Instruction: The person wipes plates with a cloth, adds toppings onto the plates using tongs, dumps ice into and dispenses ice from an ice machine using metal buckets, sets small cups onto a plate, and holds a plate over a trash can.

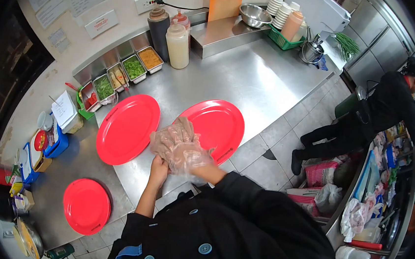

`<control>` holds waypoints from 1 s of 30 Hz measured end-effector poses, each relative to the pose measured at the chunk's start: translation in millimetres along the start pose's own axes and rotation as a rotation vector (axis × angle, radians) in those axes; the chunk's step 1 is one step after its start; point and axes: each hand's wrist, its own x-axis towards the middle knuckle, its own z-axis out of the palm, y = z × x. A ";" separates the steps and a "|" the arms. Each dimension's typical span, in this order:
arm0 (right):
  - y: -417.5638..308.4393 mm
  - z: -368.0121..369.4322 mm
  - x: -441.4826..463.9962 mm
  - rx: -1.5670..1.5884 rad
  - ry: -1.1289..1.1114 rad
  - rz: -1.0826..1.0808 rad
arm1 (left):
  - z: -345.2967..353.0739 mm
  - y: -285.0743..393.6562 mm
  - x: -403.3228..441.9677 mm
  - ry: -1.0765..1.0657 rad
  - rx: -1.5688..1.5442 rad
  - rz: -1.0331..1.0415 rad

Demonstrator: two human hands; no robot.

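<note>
A clear plastic glove (180,127) covers my right hand (190,156), which is held over the counter between two red oval plates. Its fingers look stretched out inside the loose, crinkled plastic. My left hand (159,168), bare, is closed on the lower edge of the glove. Left of my hands lies one red oval plate (128,130); the other oval plate (223,123) is partly hidden behind the gloved hand. A smaller red plate (86,206) sits further left on the side counter.
Metal trays of chopped greens (134,69) and other toppings line the wall, beside squeeze bottles (178,45). An orange cutting board (225,3) and a steel bowl (255,16) stand at the back. At right, a person in black (377,105) bends over a cluttered shelf.
</note>
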 end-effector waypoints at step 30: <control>179.0 -103.4 -52.9 0.714 0.154 0.733 | 78.8 176.5 16.3 0.237 -0.315 0.314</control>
